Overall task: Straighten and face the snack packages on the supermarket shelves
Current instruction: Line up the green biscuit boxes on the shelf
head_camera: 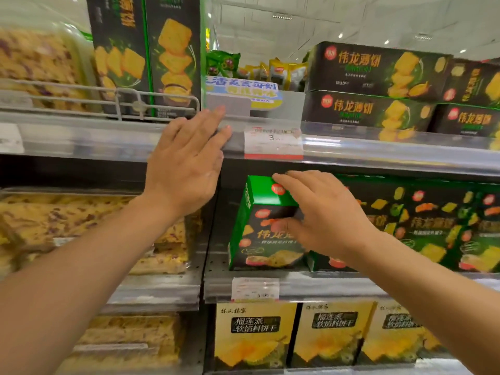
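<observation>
**Q:** Which hand does the work?
**A:** The right hand (324,212). Its fingers curl over the top front edge of the box (259,234) and the thumb presses the front face, so it pinches the upper right corner.

**Q:** Where is the box relative to that grip?
**A:** Mostly below and left of the hand. It stands upright at the left end of the row (433,226) on the middle shelf (324,286), close to the lip. Its green side panel shows, so the face appears slightly turned.

**Q:** How is the step done well?
**A:** Judgement: pivot the box on its base and do not lift it. A high pinch on a tall box tends to tip it, so keep downward pressure light. Rotate until the face is parallel to the lip, then slide it against the neighbour.

**Q:** And the left hand (186,163)?
**A:** It holds nothing. The fingers are straight and lie flat on the upper rail (378,154), just beside the tag (273,143). It probably serves as a brace.
</observation>
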Available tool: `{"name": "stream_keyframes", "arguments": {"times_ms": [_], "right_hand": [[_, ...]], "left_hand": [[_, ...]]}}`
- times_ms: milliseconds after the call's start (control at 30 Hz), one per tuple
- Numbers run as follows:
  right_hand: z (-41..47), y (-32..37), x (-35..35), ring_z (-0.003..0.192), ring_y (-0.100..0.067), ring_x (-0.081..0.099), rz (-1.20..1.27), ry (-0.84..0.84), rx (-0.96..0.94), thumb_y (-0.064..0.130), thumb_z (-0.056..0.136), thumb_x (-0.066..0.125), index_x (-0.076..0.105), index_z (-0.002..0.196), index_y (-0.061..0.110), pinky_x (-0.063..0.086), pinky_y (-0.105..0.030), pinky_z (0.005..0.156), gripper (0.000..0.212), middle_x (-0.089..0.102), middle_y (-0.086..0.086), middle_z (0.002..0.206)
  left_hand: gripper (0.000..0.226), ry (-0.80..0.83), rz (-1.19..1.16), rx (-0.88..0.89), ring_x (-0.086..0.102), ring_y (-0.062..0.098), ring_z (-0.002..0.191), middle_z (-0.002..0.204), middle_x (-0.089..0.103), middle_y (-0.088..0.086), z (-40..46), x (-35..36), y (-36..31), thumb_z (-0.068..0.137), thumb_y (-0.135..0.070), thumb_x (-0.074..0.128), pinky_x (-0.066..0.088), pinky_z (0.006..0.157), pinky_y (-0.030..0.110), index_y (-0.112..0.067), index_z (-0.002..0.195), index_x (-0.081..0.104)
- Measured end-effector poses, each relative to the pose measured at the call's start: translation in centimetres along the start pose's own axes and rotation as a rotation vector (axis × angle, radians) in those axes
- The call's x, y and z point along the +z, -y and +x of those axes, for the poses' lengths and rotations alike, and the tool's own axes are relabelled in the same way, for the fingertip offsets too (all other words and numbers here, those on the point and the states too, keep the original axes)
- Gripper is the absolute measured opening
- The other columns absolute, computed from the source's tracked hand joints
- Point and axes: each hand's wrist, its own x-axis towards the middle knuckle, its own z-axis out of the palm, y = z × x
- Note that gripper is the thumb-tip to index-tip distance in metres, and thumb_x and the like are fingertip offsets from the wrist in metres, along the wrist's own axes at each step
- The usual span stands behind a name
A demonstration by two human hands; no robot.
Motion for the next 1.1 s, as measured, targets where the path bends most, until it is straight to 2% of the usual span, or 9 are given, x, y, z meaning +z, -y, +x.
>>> {"name": "stream_keyframes", "arguments": {"times_ms": [233, 400, 800, 867, 900, 967, 1000, 1033, 1100], "right_hand": [[3.8, -1.7, 0.2, 0.116, -0.029, 0.058, -0.106, 0.197, 0.002, 0.059, 0.09, 0.046, 0.044, 0.141, 0.019, 0.049, -0.038, 0.087, 0.065, 0.061, -0.003, 0.13], [5.0, -2.7, 1.3, 0.125, -0.031, 0.05, -0.047, 0.313, 0.07, 0.048, 0.094, 0.051, 0.029, 0.149, 0.025, 0.048, -0.043, 0.095, 0.064, 0.045, -0.004, 0.147], [4.8, -2.6, 1.9, 0.119, -0.028, 0.056, -0.004, 0.271, 0.094, 0.047, 0.093, 0.052, 0.021, 0.149, 0.028, 0.052, -0.041, 0.09, 0.068, 0.049, -0.002, 0.144], [3.9, -1.6, 1.1, 0.127, -0.026, 0.05, 0.012, 0.262, 0.063, 0.05, 0.09, 0.055, 0.015, 0.151, 0.028, 0.045, -0.041, 0.102, 0.077, 0.044, -0.001, 0.147], [3.3, -0.7, 0.5, 0.134, -0.023, 0.042, 0.025, 0.265, 0.028, 0.051, 0.088, 0.056, 0.014, 0.152, 0.028, 0.033, -0.037, 0.111, 0.08, 0.038, 0.002, 0.151], [2.3, 1.5, -0.7, 0.141, -0.014, 0.031, 0.071, 0.235, -0.066, 0.052, 0.089, 0.053, 0.019, 0.151, 0.03, 0.008, -0.03, 0.113, 0.074, 0.033, 0.009, 0.154], [2.2, 2.5, -1.6, 0.138, -0.01, 0.035, 0.098, 0.196, -0.106, 0.052, 0.09, 0.05, 0.027, 0.148, 0.032, 0.012, -0.028, 0.112, 0.066, 0.039, 0.011, 0.15], [2.7, 3.2, -2.8, 0.131, -0.006, 0.045, 0.15, 0.141, -0.116, 0.052, 0.089, 0.047, 0.037, 0.142, 0.034, 0.026, -0.025, 0.11, 0.057, 0.05, 0.014, 0.142], [5.2, 4.4, -5.5, 0.105, 0.0, 0.06, 0.348, -0.01, -0.07, 0.049, 0.087, 0.05, 0.056, 0.126, 0.034, 0.051, -0.019, 0.09, 0.042, 0.065, 0.019, 0.116]], "left_hand": [[0.04, 0.002, 0.035, 0.008, 0.044, 0.034, 0.134, 0.148, 0.043, 0.016, -0.3, 0.3, 0.2, 0.097, -0.018, 0.043, 0.029, 0.107, 0.046, -0.002, 0.13, 0.056], [0.04, 0.009, 0.038, 0.002, 0.044, 0.034, 0.135, 0.149, 0.042, 0.016, -0.3, 0.4, 0.1, 0.097, -0.018, 0.043, 0.03, 0.107, 0.047, -0.003, 0.132, 0.055], [0.041, 0.049, 0.028, -0.016, 0.042, 0.033, 0.136, 0.15, 0.041, 0.015, -0.2, 0.2, 0.0, 0.098, -0.02, 0.04, 0.029, 0.108, 0.047, -0.004, 0.133, 0.054], [0.042, 0.053, 0.022, -0.016, 0.041, 0.033, 0.137, 0.15, 0.04, 0.015, -0.2, 0.1, -0.1, 0.097, -0.02, 0.041, 0.029, 0.109, 0.048, -0.004, 0.133, 0.054], [0.042, 0.049, 0.007, -0.009, 0.041, 0.033, 0.137, 0.151, 0.04, 0.016, -0.3, 0.0, -0.1, 0.096, -0.019, 0.041, 0.029, 0.11, 0.048, -0.003, 0.134, 0.054], [0.043, 0.03, -0.05, 0.021, 0.036, 0.034, 0.14, 0.152, 0.037, 0.017, -0.6, -0.2, 0.1, 0.096, -0.016, 0.043, 0.028, 0.113, 0.049, -0.001, 0.135, 0.051], [0.044, 0.017, -0.077, 0.027, 0.034, 0.034, 0.141, 0.152, 0.036, 0.018, -0.9, -0.3, 0.5, 0.095, -0.015, 0.043, 0.028, 0.114, 0.048, 0.001, 0.136, 0.048], [0.044, 0.001, -0.09, 0.011, 0.033, 0.035, 0.14, 0.151, 0.037, 0.019, -1.1, -0.6, 1.3, 0.095, -0.015, 0.043, 0.028, 0.115, 0.048, 0.002, 0.137, 0.046], [0.044, -0.018, -0.062, -0.059, 0.037, 0.037, 0.136, 0.146, 0.042, 0.021, -2.0, -1.2, 3.3, 0.096, -0.019, 0.041, 0.028, 0.115, 0.047, 0.002, 0.135, 0.044]]}}
